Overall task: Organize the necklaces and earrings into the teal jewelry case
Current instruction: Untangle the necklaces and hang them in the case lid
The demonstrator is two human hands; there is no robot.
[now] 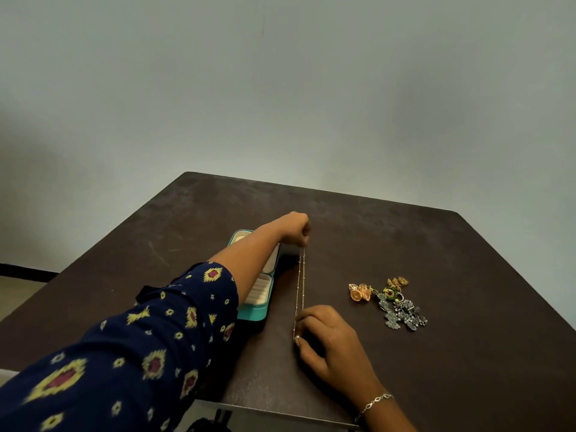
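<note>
A thin gold necklace (300, 285) is stretched taut along the table between my two hands. My left hand (296, 229) pinches its far end, fist closed, reaching out over the open teal jewelry case (260, 310). My right hand (327, 341) pinches the near end at the table surface. My left arm hides much of the case; its cream ring rolls and a far corner show. To the right lie gold earrings (361, 292), green and gold earrings (393, 288) and silver earrings (403, 316) in a loose pile.
The dark brown table (467, 275) stands against a pale wall. Its near edge runs just below my right wrist, which wears a silver bracelet (374, 403). My left arm's patterned navy sleeve (140, 338) fills the lower left.
</note>
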